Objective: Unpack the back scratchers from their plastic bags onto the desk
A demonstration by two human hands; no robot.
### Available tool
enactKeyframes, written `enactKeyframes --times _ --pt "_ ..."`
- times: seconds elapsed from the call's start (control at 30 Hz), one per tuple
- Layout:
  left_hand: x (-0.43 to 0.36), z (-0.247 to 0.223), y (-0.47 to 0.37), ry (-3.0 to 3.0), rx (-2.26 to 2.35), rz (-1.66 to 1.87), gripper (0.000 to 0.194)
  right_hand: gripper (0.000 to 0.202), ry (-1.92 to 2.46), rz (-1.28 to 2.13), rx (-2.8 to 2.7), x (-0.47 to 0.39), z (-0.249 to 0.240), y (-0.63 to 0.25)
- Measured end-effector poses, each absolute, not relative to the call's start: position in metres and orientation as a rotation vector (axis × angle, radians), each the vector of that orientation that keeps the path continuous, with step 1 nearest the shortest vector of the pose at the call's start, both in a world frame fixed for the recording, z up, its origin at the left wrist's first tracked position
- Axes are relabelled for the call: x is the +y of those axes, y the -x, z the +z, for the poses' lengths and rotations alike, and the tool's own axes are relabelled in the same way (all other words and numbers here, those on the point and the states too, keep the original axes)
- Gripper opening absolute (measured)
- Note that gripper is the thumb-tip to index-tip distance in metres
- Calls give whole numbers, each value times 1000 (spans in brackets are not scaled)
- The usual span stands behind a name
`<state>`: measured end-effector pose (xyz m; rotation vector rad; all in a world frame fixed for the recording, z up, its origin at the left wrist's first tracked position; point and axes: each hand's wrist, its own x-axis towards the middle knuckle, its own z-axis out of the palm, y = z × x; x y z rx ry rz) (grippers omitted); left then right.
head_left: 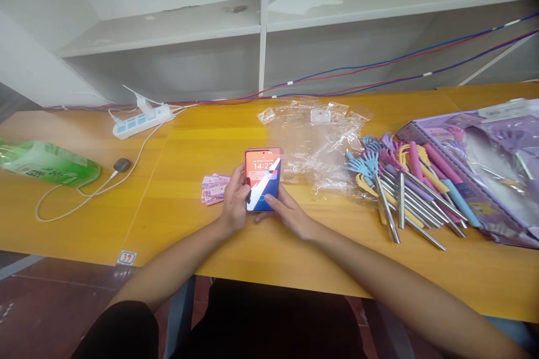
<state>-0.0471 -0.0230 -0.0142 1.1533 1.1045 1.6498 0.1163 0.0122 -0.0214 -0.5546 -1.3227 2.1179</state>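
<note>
Right now both hands are holding a phone (262, 178) just above the table (202, 140), near its front edge and roughly at its middle. The left hand (236, 202) is wrapping the phone's left side, its fingers curled together around the edge and the thumb lying across the lower part of the screen. The right hand (290, 213) is cradling the phone from below and from the right, fingers closed under its bottom edge; how they are lying behind the phone I cannot tell. The screen is glowing red and blue and is showing 14:22 near its top.

Just left of the phone, a small stack of pink cards (214, 188) is lying flat on the table, close to the left hand. Just right of the phone and behind it, crumpled clear bags (320, 140) are spreading over the table. Further right, a heap of hand-shaped scratchers (404, 190) with metal stems and pastel grips is lying beside a purple pack (497, 179).

Well apart on the left, a green bag (46, 162) is lying on its side near a power strip (143, 120), and a white cable (84, 193) is looping across the wood to a small dark puck (122, 165). Red and blue wires (379, 67) are running along the white shelves (210, 28) behind the table.
</note>
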Motion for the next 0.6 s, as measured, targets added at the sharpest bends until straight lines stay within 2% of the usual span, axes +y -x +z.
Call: enactKeyframes --times 0.6 --pt "-24 -14 48 -1083 996 1652 53 62 602 2043 -1440 13 -32 -114"
